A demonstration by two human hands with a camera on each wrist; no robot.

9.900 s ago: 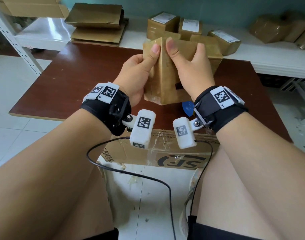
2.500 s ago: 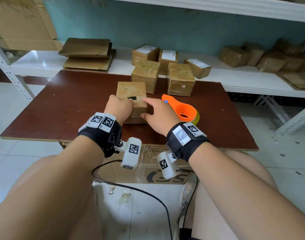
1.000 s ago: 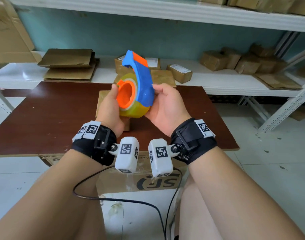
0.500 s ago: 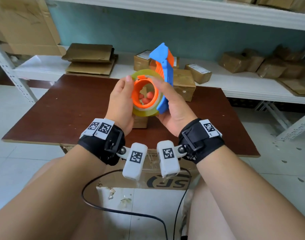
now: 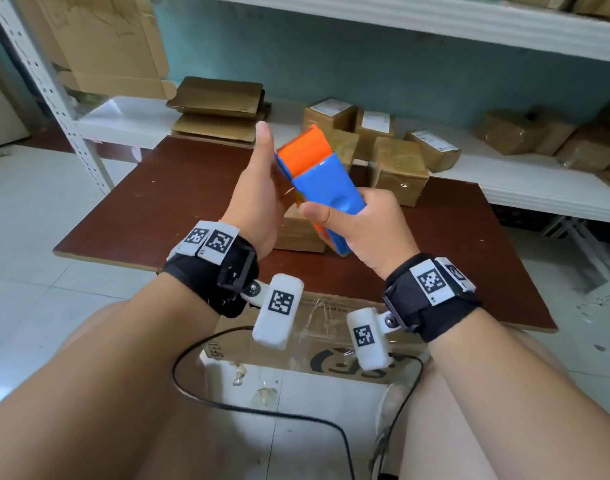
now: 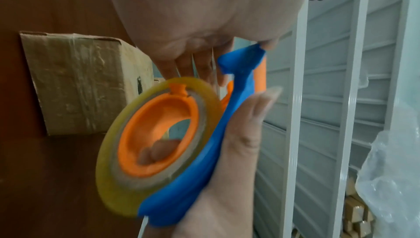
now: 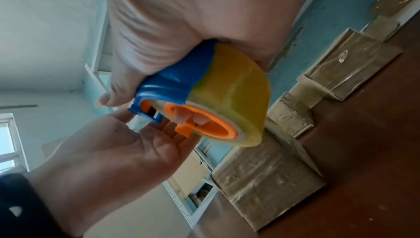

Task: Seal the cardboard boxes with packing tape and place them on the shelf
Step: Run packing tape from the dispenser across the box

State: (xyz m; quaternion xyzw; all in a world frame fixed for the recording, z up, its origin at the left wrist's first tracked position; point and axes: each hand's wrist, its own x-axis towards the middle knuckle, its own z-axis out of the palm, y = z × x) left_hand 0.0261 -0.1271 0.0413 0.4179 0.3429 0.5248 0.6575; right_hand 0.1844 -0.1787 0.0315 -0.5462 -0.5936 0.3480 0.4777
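My right hand (image 5: 362, 223) grips a blue and orange tape dispenser (image 5: 328, 181) in the air above the table, thumb on its blue back. Two of its fingers go through the orange core (image 7: 204, 121) of the yellowish tape roll (image 7: 238, 89). My left hand (image 5: 263, 168) stands beside the dispenser's left side, palm toward it, thumb straight up; its straight fingers (image 6: 193, 65) reach the dispenser's front end. A small taped cardboard box (image 5: 296, 233) lies on the brown table (image 5: 165, 188) under both hands, also seen in the left wrist view (image 6: 79, 83).
Two more taped boxes (image 5: 397, 168) stand at the table's far edge. Behind them, the low white shelf (image 5: 539, 192) carries labelled boxes (image 5: 373, 119), wrapped parcels (image 5: 525, 133) and flattened cardboard (image 5: 217, 105). A large printed carton (image 5: 331, 355) sits under the table's near edge, with a black cable (image 5: 262, 410) before it.
The dispenser has turned: its open roll side faced me, now its blue back does. My left hand has come off the roll and stands flat beside it, thumb up.
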